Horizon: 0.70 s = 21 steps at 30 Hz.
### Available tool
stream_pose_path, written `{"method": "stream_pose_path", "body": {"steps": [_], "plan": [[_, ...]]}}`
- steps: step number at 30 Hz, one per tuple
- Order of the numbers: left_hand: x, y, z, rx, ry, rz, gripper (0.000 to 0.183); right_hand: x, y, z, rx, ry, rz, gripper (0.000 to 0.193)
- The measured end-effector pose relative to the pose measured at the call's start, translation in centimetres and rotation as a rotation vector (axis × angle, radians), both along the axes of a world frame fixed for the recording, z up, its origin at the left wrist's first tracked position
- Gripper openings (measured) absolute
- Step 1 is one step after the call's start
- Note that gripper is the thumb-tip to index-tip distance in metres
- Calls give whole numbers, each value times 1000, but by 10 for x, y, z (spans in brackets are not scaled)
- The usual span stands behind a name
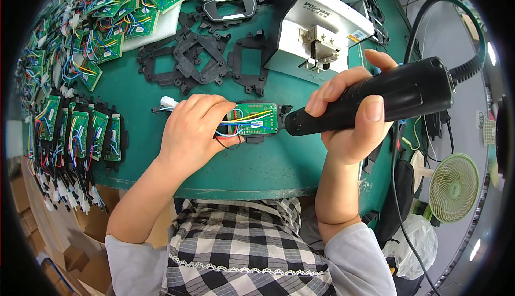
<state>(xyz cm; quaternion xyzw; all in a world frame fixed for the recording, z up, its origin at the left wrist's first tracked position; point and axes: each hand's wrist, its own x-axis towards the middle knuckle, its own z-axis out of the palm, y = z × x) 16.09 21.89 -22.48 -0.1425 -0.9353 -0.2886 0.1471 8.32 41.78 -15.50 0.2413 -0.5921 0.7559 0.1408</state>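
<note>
A green circuit board [265, 118] with red, yellow, blue and black wires lies on a black plastic frame [255, 140] near the table's front edge. My left hand [188, 127] grips its left end, thumb and fingers closed around the sides. A white connector [168, 101] sticks out beyond that hand. In my right hand [351, 140] is a black corded electric screwdriver [399, 93], held almost level with the fingers wrapped about its body. Its nose points left, at the board's right end. Whether the tip touches a screw is hidden.
A white screw feeder [300, 52] stands behind, with black plastic frames [201, 57] to its left. Loose wired boards [110, 46] cover the back left; several framed boards [79, 127] stand in a row at left. The screwdriver's cable [416, 25] loops right, near a green fan [453, 187].
</note>
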Motion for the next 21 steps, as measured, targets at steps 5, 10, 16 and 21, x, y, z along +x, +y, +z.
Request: {"method": "stream_pose_path", "body": {"steps": [5, 10, 16, 21], "plan": [[0, -1, -2, 5, 4, -4, 56, 6, 8, 0, 171, 23, 35, 67], [-1, -2, -2, 7, 2, -14, 57, 11, 8, -1, 185, 3, 19, 68], [-1, -2, -2, 13, -1, -19, 56, 13, 7, 1, 201, 29, 3, 69], [0, -2, -1, 21, -23, -15, 56, 15, 7, -2, 220, 32, 25, 70]]}}
